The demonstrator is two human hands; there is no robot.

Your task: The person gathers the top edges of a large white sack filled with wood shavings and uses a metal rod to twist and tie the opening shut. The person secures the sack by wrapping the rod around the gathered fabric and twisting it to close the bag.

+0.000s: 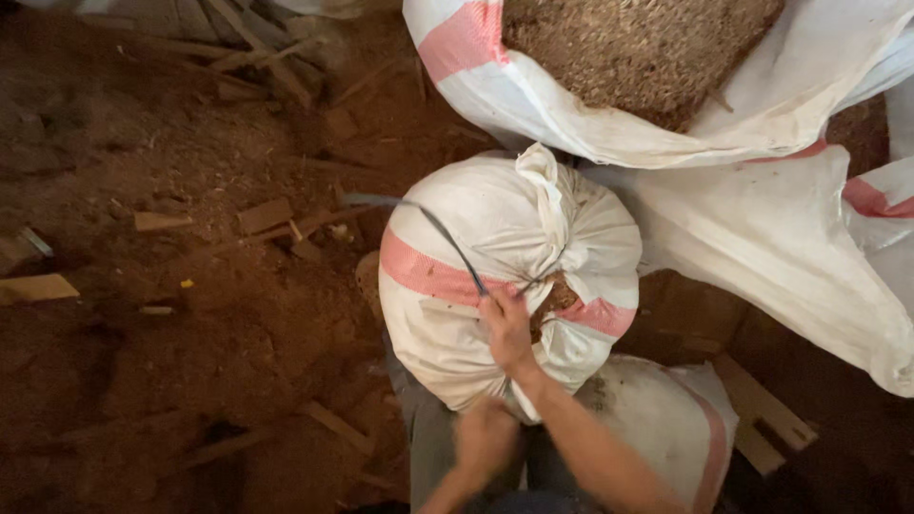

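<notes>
Light was dim and warm — the white sack (509, 276) caught most of it, while the reddish floor (143, 362) sank into shadow at the lower left. The left hand (484, 438) was motion-blurred; the picture was soft overall, with no glare.

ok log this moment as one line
right hand: pulls dark cord at top of white sack | left hand: below, blurred, grip unclear | open sack of sawdust behind
</notes>
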